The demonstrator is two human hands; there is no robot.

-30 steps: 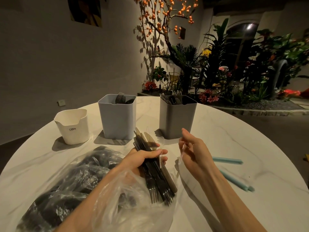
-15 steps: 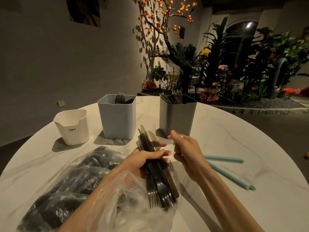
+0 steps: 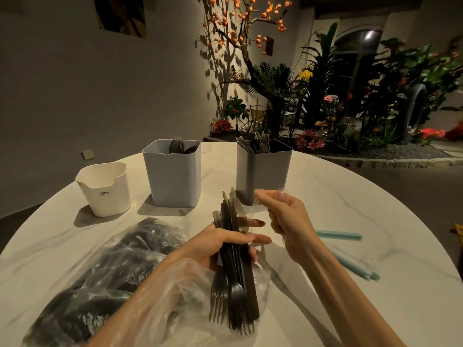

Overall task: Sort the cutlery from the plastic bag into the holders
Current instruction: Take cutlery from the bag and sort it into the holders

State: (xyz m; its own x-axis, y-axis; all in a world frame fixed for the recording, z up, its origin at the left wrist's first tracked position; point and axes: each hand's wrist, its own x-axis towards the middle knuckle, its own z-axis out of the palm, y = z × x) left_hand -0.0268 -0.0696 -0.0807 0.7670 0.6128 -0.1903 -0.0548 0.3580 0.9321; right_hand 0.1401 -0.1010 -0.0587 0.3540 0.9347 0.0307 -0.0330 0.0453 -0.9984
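dark cutlery bundle (image 3: 234, 249) gripped by left hand (image 3: 220, 242); right hand (image 3: 285, 216) fingers pinch clear wrapper (image 3: 258, 202).

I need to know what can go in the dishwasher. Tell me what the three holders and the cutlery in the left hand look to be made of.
The white holder, pale blue holder and grey holder look like matte moulded plastic: smooth walls, rounded corners, no shine. The cutlery held by the left hand is dark with a dull sheen, so either coated metal or plastic; the dim light leaves it open.
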